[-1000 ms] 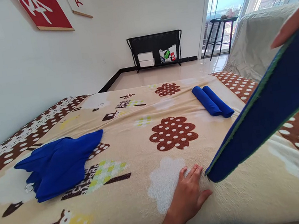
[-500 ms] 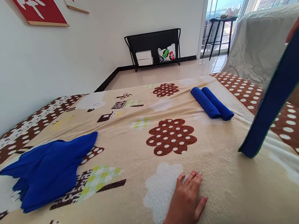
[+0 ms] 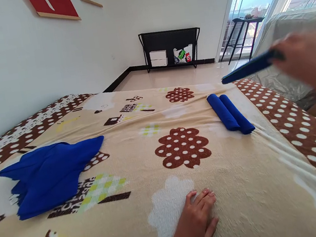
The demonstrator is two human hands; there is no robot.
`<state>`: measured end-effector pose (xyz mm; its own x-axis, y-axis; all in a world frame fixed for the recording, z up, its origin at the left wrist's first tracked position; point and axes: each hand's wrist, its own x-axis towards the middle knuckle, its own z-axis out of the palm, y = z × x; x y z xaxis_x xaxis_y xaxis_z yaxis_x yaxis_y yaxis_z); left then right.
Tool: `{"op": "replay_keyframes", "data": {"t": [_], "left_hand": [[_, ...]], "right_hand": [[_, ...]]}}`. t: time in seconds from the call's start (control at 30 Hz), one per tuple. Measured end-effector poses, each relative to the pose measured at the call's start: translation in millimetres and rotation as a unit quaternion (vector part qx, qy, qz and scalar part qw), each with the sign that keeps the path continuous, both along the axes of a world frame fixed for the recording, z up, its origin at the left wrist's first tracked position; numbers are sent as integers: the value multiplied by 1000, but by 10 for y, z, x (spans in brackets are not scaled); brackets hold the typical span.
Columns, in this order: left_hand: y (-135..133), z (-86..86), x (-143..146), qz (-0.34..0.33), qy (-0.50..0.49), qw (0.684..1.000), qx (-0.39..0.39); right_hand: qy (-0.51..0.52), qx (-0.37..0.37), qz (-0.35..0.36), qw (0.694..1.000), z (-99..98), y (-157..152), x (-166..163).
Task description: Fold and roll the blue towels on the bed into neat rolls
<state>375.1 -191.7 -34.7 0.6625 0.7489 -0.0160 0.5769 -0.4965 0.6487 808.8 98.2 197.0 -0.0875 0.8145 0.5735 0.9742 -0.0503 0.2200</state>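
Note:
My left hand (image 3: 198, 216) lies palm down on the cream patterned blanket (image 3: 240, 193), fingers stretched out, holding nothing. At the upper right my right hand (image 3: 297, 56), smeared by motion, grips one end of a flat dark-blue strip (image 3: 248, 68). That strip is held in the air, pointing left, its narrow side towards me; I cannot tell what it is made of. Below it, two blue cloth rolls (image 3: 229, 113) lie side by side on the blanket. To the left, a loosely bunched blue cloth (image 3: 50, 174) with a small white tag rests apart from both hands.
Brown polka-dot borders (image 3: 304, 128) run along both sides of the blanket. Beyond its far edge stands a black rack (image 3: 170, 39) holding white boxes and a printed bag. A stool (image 3: 247, 22) stands by the glass door. Plastic sheeting (image 3: 278, 72) covers something at the right.
My right hand has lifted the blue strip forward and turned it from slanting down to nearly level. My left hand stays on the blanket. The view has shifted slightly.

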Motion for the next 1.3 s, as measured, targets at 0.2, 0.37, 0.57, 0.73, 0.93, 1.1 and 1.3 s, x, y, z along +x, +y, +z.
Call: {"op": "replay_keyframes", "data": {"t": [0.2, 0.37, 0.57, 0.73, 0.93, 1.1, 1.3], "left_hand": [[-13, -16, -12, -1, -19, 1000, 14], [-28, -19, -4, 3, -22, 999, 26], [-23, -38, 3, 6, -24, 999, 38], [-29, 1, -7, 4, -22, 999, 30], [-28, 24, -29, -13, -22, 1000, 4], [-41, -5, -25, -6, -24, 999, 28], [-72, -41, -28, 0, -29, 999, 44]], "right_hand": [[-73, -104, 110, 986, -2201, -793, -458], [-37, -97, 55, 993, -2465, -898, -420], [54, -104, -51, 992, -2274, -678, -650], [137, -154, -127, 970, -2459, -315, -938], [203, -246, -190, 929, -2542, -72, -820], [206, -275, -188, 920, -2503, -90, -662], [159, -248, -143, 945, -2277, -272, -558]]}}
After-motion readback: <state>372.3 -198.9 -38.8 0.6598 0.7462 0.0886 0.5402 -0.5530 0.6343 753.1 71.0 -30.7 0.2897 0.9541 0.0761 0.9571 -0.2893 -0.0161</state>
